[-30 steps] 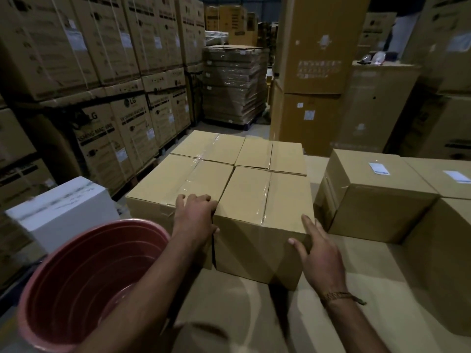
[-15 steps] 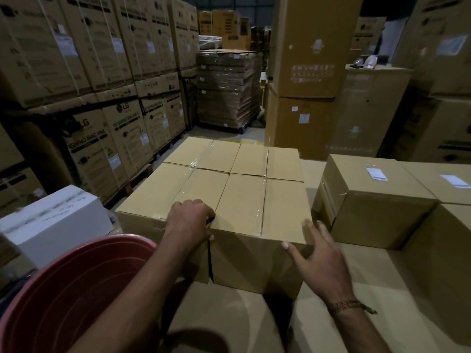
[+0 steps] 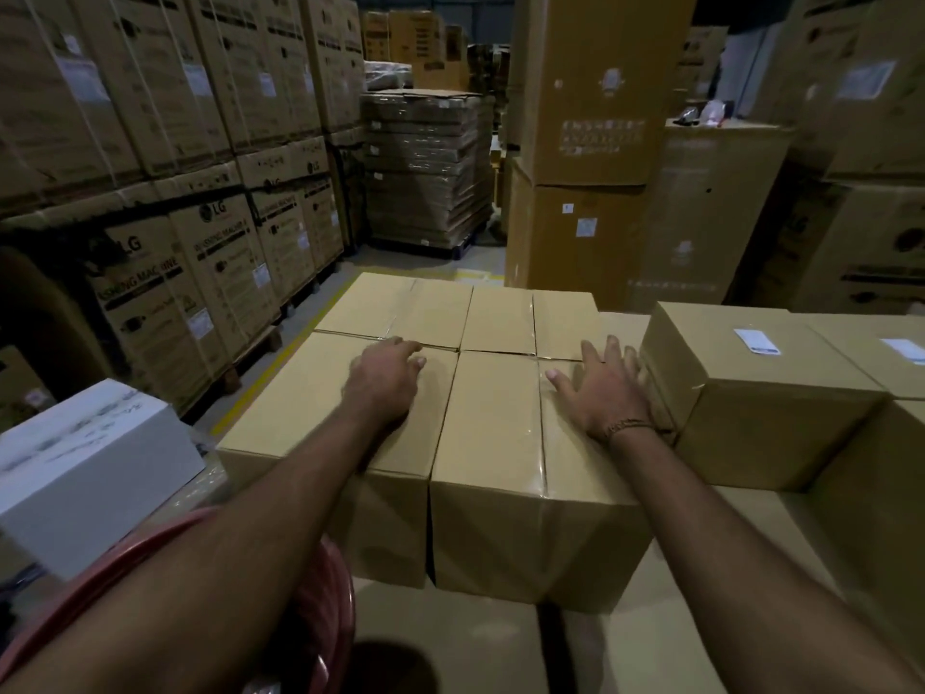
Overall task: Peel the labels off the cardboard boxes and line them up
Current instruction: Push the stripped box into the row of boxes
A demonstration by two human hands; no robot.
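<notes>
Several plain taped cardboard boxes stand side by side in front of me, none showing a label on top. My left hand (image 3: 385, 375) rests on the top of the near left box (image 3: 310, 428), fingers loosely bent toward its far edge. My right hand (image 3: 603, 388) lies flat with spread fingers on the top of the near right box (image 3: 495, 423), at its right edge. Right of it stands a separate box (image 3: 751, 393) with a white label (image 3: 757, 341) on top. Another labelled box (image 3: 881, 358) sits further right, its label (image 3: 906, 350) at the frame edge.
A red plastic tub (image 3: 320, 583) sits at the lower left under my left arm, next to a white box (image 3: 85, 468). Tall stacks of printed cartons (image 3: 175, 232) line the left, more stacks (image 3: 590, 142) rise behind. Flat cardboard (image 3: 450, 638) lies below the boxes.
Both hands have left the front corners of the near boxes and slid forward across their tops. The view has moved closer over the boxes.
</notes>
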